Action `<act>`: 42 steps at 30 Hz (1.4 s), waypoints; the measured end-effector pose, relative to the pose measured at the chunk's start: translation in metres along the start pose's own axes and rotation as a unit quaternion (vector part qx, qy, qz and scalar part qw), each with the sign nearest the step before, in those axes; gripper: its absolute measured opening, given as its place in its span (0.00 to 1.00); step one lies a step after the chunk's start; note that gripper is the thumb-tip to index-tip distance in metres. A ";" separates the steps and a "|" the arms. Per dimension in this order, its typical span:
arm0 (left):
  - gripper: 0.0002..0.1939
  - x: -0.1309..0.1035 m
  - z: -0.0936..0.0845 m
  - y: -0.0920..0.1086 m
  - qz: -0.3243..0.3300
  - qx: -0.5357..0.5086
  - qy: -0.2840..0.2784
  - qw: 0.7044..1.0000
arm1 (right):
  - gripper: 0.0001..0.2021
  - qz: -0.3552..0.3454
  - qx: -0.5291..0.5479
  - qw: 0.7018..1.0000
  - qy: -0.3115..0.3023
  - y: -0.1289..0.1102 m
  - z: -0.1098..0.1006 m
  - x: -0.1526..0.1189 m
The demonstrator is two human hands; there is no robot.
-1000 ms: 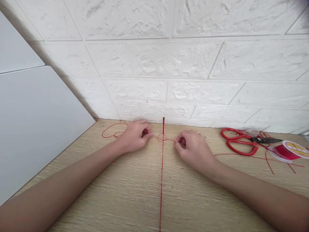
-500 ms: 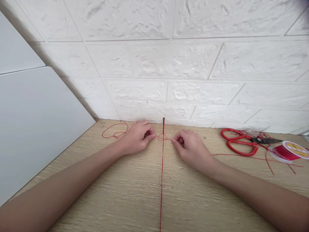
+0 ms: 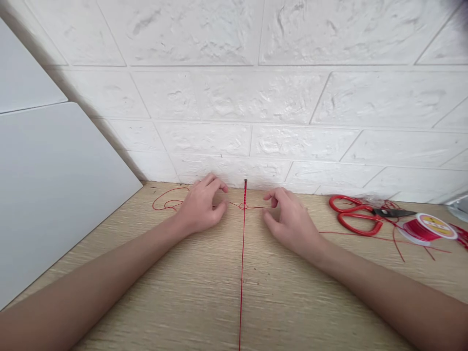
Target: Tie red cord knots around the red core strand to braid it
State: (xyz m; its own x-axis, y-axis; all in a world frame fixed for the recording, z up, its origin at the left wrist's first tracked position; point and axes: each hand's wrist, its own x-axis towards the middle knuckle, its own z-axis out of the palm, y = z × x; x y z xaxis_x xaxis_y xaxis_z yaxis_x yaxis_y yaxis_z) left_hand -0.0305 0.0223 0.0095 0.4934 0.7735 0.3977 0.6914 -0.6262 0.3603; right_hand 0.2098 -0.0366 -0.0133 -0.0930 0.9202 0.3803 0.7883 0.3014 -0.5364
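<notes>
A taut red cord [image 3: 242, 273] runs along the wooden table [image 3: 183, 302] from a pin [image 3: 245, 182] at the foot of the wall toward me. A small knot [image 3: 243, 206] sits on it just below a short braided stretch. My left hand [image 3: 201, 207] rests left of the knot, my right hand [image 3: 292, 222] right of it. The fingers of both hands are spread, thumb and forefinger apart. The thin side strands pass by the fingertips without being pinched. A loose loop of cord [image 3: 166, 199] lies beyond my left hand.
Red-handled scissors [image 3: 356, 219] lie at the right, with a spool of red cord [image 3: 427, 228] and loose strands beside them. A white brick wall [image 3: 256, 97] stands behind the table. A white panel [image 3: 47, 185] leans at the left.
Both hands had the side strands pinched and drew the loop small around the centre cord. Now the fingers have spread and let the strands go. The view has shifted slightly.
</notes>
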 end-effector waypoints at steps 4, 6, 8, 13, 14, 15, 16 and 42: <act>0.16 0.007 0.006 0.020 -0.065 -0.122 0.009 0.990 | 0.20 0.021 0.149 0.988 -0.030 -0.015 0.004 0.006; 0.13 0.012 0.013 0.031 -0.094 -0.174 0.004 0.980 | 0.24 0.023 0.172 0.983 -0.055 -0.021 0.009 0.012; 0.14 0.014 0.021 0.038 -0.112 -0.195 0.003 0.974 | 0.28 0.008 0.154 0.986 -0.066 -0.023 0.013 0.016; 0.14 0.009 0.028 0.035 -0.114 -0.178 0.013 0.977 | 0.28 -0.078 0.090 0.989 -0.089 -0.014 0.018 0.016; 0.14 0.009 0.028 0.033 -0.106 -0.172 0.013 0.979 | 0.27 -0.085 0.089 0.988 -0.094 -0.012 0.018 0.016; 0.14 0.008 0.028 0.032 -0.096 -0.168 0.011 0.981 | 0.25 -0.089 0.089 0.987 -0.096 -0.010 0.018 0.015; 0.14 0.008 0.028 0.030 -0.086 -0.164 0.008 0.983 | 0.24 -0.089 0.087 0.987 -0.096 -0.009 0.018 0.015; 0.08 0.006 0.030 0.035 -0.052 -0.037 0.001 0.998 | 0.04 -0.033 -0.051 0.996 -0.063 -0.012 0.018 0.012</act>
State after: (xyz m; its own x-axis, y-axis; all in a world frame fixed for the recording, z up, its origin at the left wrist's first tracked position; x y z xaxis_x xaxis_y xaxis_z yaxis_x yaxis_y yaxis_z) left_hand 0.0122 0.0078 -0.0008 0.4206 0.8344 0.3563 0.6978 -0.5485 0.4607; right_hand 0.1882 -0.0248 -0.0155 -0.2168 0.9251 0.3118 0.8349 0.3412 -0.4319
